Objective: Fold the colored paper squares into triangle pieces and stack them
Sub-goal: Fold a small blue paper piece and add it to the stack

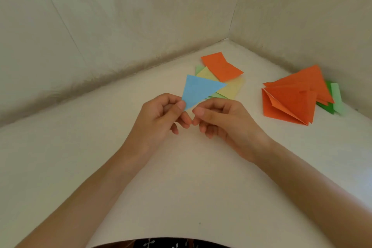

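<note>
Pinching the lowest corner of a crisp, flat light-blue triangle [199,89], the left hand [161,115] held it above the white surface [181,187]. The right hand [217,119] curled beside it, grip unclear. Beyond lay unfolded squares [221,66]; far right, stacked orange triangles [291,96].

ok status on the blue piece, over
Left hand pinches blue triangle at its lower corner. Right hand curled beside it, contact unclear. Folded orange stack at right, nothing between.
</note>
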